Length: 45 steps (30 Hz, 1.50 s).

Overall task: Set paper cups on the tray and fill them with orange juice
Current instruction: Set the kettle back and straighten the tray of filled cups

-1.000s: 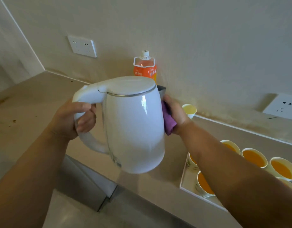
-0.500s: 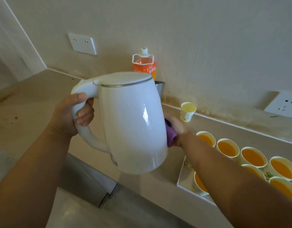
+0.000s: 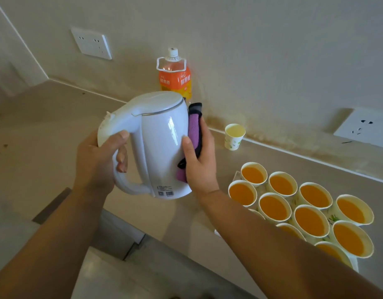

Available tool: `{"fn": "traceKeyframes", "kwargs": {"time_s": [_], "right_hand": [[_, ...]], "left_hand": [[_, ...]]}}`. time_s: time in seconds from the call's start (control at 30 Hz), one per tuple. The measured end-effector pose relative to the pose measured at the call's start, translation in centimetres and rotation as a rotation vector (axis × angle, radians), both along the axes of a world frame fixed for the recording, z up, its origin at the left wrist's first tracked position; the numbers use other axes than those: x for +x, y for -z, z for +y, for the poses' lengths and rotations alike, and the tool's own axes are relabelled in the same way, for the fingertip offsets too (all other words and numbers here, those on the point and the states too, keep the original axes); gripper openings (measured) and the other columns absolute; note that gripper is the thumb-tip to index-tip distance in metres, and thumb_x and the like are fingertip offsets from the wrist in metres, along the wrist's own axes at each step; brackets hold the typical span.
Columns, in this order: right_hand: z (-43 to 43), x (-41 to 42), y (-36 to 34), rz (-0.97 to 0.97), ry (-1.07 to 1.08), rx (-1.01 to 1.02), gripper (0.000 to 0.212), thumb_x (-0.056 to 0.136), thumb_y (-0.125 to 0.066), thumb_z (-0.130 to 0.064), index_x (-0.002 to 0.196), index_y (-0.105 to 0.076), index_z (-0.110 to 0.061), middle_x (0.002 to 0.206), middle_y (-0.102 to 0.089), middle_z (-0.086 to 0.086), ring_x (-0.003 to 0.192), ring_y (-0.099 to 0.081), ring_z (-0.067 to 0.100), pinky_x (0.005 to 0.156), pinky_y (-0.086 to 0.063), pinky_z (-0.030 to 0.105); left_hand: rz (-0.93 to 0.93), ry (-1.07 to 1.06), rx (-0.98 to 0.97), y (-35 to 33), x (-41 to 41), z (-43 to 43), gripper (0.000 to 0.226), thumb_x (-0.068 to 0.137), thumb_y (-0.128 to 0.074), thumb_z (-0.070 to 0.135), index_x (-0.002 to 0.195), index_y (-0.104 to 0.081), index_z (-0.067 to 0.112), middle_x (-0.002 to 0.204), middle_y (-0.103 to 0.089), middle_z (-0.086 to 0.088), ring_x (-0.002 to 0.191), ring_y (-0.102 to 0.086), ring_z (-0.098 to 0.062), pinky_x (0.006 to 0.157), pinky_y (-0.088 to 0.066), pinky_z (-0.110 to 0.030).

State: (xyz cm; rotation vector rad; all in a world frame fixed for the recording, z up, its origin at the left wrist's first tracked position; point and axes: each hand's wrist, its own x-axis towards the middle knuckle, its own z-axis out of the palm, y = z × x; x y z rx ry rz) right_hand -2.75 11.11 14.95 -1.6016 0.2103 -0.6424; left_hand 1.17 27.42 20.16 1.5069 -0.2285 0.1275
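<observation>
A white electric kettle (image 3: 160, 143) is held in the air over the counter, tilted. My left hand (image 3: 99, 160) grips its handle. My right hand (image 3: 200, 160) holds a purple cloth (image 3: 193, 134) against the kettle's right side. Several paper cups (image 3: 274, 208) filled with orange juice stand packed together on a white tray (image 3: 235, 176) at the lower right. One more paper cup (image 3: 234, 136) with a pale liquid stands alone by the wall. An orange juice bottle (image 3: 175, 79) with a white cap stands behind the kettle against the wall.
The beige counter (image 3: 45, 130) runs left into a corner. Wall sockets sit at the upper left (image 3: 91, 43) and the far right (image 3: 365, 128). The counter's front edge drops to a grey floor (image 3: 121, 275) below.
The kettle has tilted and swung so its handle side faces me. My right hand has come round to the kettle's near right side with the cloth. More of the cup tray shows.
</observation>
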Motion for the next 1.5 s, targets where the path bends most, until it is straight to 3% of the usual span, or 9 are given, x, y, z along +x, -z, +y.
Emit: {"fn": "traceKeyframes", "kwargs": {"time_s": [0.23, 0.4, 0.47, 0.53, 0.7, 0.8, 1.0, 1.17, 1.5], "right_hand": [[1.5, -0.8, 5.8, 0.063, -0.021, -0.442, 0.045, 0.097, -0.044, -0.027, 0.141, -0.04, -0.024, 0.15, -0.035, 0.0, 0.133, -0.034, 0.008, 0.109, -0.024, 0.015], [0.1, 1.5, 7.9, 0.358, 0.052, -0.173, 0.057, 0.09, -0.045, 0.006, 0.139, -0.047, -0.022, 0.145, -0.039, -0.005, 0.128, -0.044, 0.017, 0.095, -0.042, 0.012], [-1.8, 3.8, 7.8, 0.461, 0.216, -0.154, 0.055, 0.093, -0.045, 0.0, 0.143, -0.041, -0.023, 0.147, -0.035, -0.004, 0.126, -0.045, 0.022, 0.084, -0.046, 0.013], [-3.7, 7.1, 8.5, 0.614, 0.306, -0.309, 0.052, 0.098, -0.043, -0.014, 0.147, -0.032, -0.023, 0.154, -0.026, -0.002, 0.135, -0.032, 0.026, 0.102, -0.036, 0.026], [-5.6, 10.8, 13.6, 1.191, 0.031, -0.711, 0.07, 0.099, -0.028, -0.052, 0.153, 0.002, -0.019, 0.159, 0.017, 0.004, 0.145, 0.018, 0.03, 0.117, 0.004, 0.047], [-5.7, 12.1, 15.6, 1.193, 0.062, -0.872, 0.071, 0.099, -0.026, -0.051, 0.152, 0.008, -0.018, 0.158, 0.021, 0.006, 0.144, 0.02, 0.03, 0.115, 0.009, 0.048], [-7.6, 18.1, 14.7, 1.248, 0.093, -0.77, 0.067, 0.1, -0.026, -0.047, 0.152, 0.007, -0.02, 0.158, 0.021, 0.004, 0.145, 0.018, 0.028, 0.117, 0.008, 0.046], [-7.9, 21.8, 14.6, 1.221, 0.018, -0.799, 0.066, 0.101, -0.031, -0.041, 0.152, 0.007, -0.023, 0.158, 0.02, 0.002, 0.145, 0.017, 0.029, 0.117, 0.008, 0.046], [-4.5, 13.3, 14.0, 1.107, -0.313, -0.992, 0.069, 0.098, -0.039, -0.042, 0.152, 0.001, -0.031, 0.16, 0.014, -0.004, 0.147, 0.011, 0.024, 0.119, -0.001, 0.043]], "left_hand": [[0.114, -0.084, -0.018, 2.0, 2.3, -0.1, 0.024, 0.087, -0.059, 0.019, 0.065, -0.051, 0.01, 0.042, -0.04, 0.002, 0.036, -0.037, -0.016, 0.042, -0.031, -0.019], [0.159, -0.075, -0.024, 1.7, 7.7, 1.4, 0.03, 0.083, -0.061, 0.019, 0.055, -0.051, 0.019, 0.045, -0.038, 0.002, 0.037, -0.034, -0.015, 0.043, -0.028, -0.02], [0.174, -0.049, -0.007, 1.8, 9.6, 2.3, 0.025, 0.083, -0.061, 0.02, 0.06, -0.051, 0.018, 0.045, -0.038, 0.003, 0.036, -0.035, -0.013, 0.044, -0.028, -0.02], [0.157, 0.011, 0.051, 2.3, 11.2, 3.0, 0.027, 0.081, -0.061, 0.021, 0.057, -0.049, 0.017, 0.044, -0.038, 0.002, 0.038, -0.035, -0.016, 0.045, -0.028, -0.023], [0.131, 0.114, 0.123, 3.8, 13.3, 3.6, 0.019, 0.076, -0.059, 0.019, 0.062, -0.05, 0.01, 0.04, -0.039, 0.0, 0.035, -0.035, -0.018, 0.041, -0.029, -0.019], [0.138, 0.163, 0.159, 4.9, 14.9, 4.0, 0.031, 0.074, -0.06, 0.022, 0.053, -0.044, 0.005, 0.039, -0.039, -0.005, 0.035, -0.035, -0.02, 0.041, -0.03, -0.02], [0.159, 0.215, 0.118, 5.7, 16.4, 4.0, 0.017, 0.068, -0.064, 0.022, 0.053, -0.056, 0.02, 0.038, -0.041, -0.001, 0.032, -0.034, -0.019, 0.039, -0.028, -0.018], [0.155, 0.22, 0.108, 5.9, 17.1, 4.1, 0.018, 0.067, -0.066, 0.022, 0.058, -0.054, 0.011, 0.037, -0.04, -0.001, 0.03, -0.034, -0.018, 0.039, -0.027, -0.018], [0.075, 0.298, 0.168, 4.9, 17.4, 4.4, 0.037, 0.068, -0.06, 0.031, 0.047, -0.044, 0.005, 0.035, -0.039, -0.003, 0.032, -0.034, -0.022, 0.042, -0.032, -0.019]]}}
